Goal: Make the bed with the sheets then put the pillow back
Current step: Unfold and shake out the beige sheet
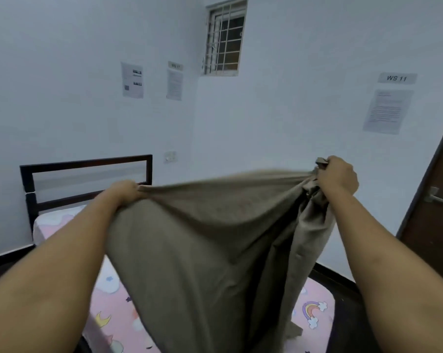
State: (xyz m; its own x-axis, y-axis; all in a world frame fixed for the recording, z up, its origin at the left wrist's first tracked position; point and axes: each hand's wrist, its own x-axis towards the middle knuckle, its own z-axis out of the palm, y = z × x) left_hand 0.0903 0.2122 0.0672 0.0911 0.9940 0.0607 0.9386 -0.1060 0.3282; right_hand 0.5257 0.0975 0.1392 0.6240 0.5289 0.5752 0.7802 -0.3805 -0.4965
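Your left hand [124, 192] and right hand [338, 178] are spread apart, each clenched on the top edge of the tan sheet [205, 250] — it hangs raised over the bed [113, 301], whose pink cartoon-print mattress shows below — dark headboard [85, 174] against the wall.

Most of the pink mattress [113, 301] behind the taupe sheet [202, 238]

Bedroom, likely staged test room: bed [110, 299], barred window [225, 39], "WS 11" label [396, 78], taped notices [387, 110].
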